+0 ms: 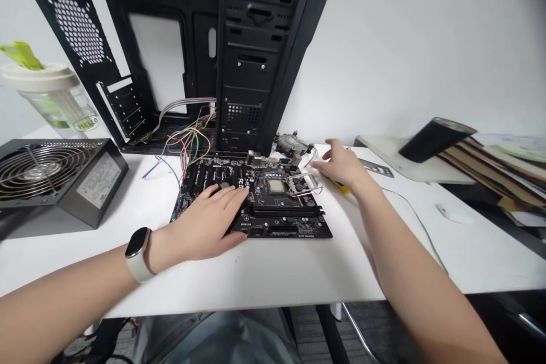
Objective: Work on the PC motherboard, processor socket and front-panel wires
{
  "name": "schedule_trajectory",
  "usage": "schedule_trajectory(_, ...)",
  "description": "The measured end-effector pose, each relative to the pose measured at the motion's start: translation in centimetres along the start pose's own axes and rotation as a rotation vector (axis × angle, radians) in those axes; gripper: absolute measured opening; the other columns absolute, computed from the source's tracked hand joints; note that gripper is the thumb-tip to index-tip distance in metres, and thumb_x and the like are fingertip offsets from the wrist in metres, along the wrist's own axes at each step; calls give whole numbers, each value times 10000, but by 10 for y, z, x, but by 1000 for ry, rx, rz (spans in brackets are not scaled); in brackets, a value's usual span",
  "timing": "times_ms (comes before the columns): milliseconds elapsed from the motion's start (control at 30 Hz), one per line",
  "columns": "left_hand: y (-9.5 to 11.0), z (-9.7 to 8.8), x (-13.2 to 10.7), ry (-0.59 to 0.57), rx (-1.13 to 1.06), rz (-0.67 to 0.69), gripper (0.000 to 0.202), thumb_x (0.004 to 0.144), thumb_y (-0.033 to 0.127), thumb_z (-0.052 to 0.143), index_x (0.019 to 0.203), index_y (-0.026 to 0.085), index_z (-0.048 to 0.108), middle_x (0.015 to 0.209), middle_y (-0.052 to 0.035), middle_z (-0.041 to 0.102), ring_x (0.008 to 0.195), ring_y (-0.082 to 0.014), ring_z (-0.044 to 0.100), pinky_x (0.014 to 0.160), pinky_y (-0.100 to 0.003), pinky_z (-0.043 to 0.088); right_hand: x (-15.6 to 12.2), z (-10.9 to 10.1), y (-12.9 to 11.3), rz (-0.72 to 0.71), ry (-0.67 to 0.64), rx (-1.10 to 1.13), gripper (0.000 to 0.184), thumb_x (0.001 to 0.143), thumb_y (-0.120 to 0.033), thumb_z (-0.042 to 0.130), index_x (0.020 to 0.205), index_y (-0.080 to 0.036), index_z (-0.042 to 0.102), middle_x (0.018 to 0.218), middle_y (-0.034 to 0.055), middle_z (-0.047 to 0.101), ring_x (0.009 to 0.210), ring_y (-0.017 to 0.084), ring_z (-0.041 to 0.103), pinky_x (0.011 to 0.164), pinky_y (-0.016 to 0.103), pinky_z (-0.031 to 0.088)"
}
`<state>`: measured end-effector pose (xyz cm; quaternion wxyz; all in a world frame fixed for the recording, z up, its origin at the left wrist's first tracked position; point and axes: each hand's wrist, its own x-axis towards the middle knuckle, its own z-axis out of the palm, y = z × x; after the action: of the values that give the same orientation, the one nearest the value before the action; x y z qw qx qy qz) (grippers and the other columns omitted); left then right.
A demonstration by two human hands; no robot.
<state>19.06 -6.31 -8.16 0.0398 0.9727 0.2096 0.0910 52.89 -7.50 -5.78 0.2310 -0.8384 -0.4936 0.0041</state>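
A black motherboard (281,226) lies flat on the white desk (264,278). My left hand (209,227) rests palm down on its left half, holding nothing, with a white-strapped smartwatch (139,255) on the wrist. My right hand (341,165) hovers at the board's far right corner, fingers apart, close to the raised metal retention frame (303,185) of the CPU socket. A silver-topped CPU (276,186) sits in the socket, uncovered. A yellow object (339,186) shows under my right palm, mostly hidden.
An open black PC case (256,51) stands behind the board, trailing coloured wires (187,145). A power supply (55,179) sits left, a fan cooler (293,145) and metal I/O shield (377,168) lie beyond the board, and a white mouse (454,213) lies right.
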Motion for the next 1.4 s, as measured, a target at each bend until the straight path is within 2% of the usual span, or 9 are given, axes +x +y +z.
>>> schedule_trajectory(133,-2,-4,-1,90,-119,-9,635,906,352,467,1434,48,288,1433,-220,462,1322,-329,451,1105,-575,309,-4,-11,-4,-12,68,-26,666,769,-371,625,1355,-96,469,884,114,652,878,281,599,826,400,445)
schedule_trajectory(367,-8,-13,-2,483,-531,-158,658,965,503,286,1441,50,240,1413,-241,455,1329,-310,437,1089,-528,357,-16,-18,-26,-153,316,100,408,754,-318,581,1123,-150,635,718,40,600,699,217,568,784,407,452)
schedule_trajectory(600,-11,-16,0,500,-844,-453,549,967,565,232,1211,173,530,1307,-107,571,1262,-256,491,1102,-460,352,-46,-20,-72,-578,347,260,185,761,-286,589,875,-185,695,715,33,640,673,176,593,674,323,478)
schedule_trajectory(767,-14,-24,-3,534,-917,-373,464,977,471,269,1014,177,626,1118,-71,656,1114,-218,575,1038,-395,409,-59,-17,-100,-812,203,267,142,818,-238,573,868,-176,690,819,55,688,767,179,633,689,311,495)
schedule_trajectory(867,-14,-28,-5,534,-880,-324,418,969,424,292,1002,174,625,1077,-62,664,1076,-212,585,999,-374,435,-69,-6,-112,-970,89,252,142,853,-228,558,893,-162,677,874,69,689,828,184,635,758,333,506)
schedule_trajectory(967,-13,-27,-7,437,-771,-263,378,947,336,297,1130,165,579,1153,-75,643,1113,-219,571,994,-385,445,-84,8,-117,-1089,-43,219,167,881,-227,542,943,-138,670,925,100,684,875,202,632,791,357,523)
schedule_trajectory(1100,-3,-17,-11,245,-319,-112,468,873,230,369,1310,104,477,1329,-159,551,1231,-284,507,1061,-476,386,-103,25,-112,-1082,-209,152,232,881,-245,552,1036,-112,663,1072,148,672,988,249,624,873,433,524)
schedule_trajectory(1267,17,-4,-17,114,109,-247,643,834,350,578,1385,54,429,1406,-247,475,1280,-410,462,1028,-560,397,-117,37,-106,-1022,-254,39,388,852,-281,593,1170,-61,627,1253,193,611,1133,314,577,960,509,483)
schedule_trajectory(1400,27,1,-20,59,231,-308,609,828,367,654,1343,75,508,1336,-235,555,1168,-395,564,931,-521,485,-122,43,-106,-1018,-211,66,342,876,-262,539,1140,-68,634,1184,189,644,1063,291,603,923,500,499)
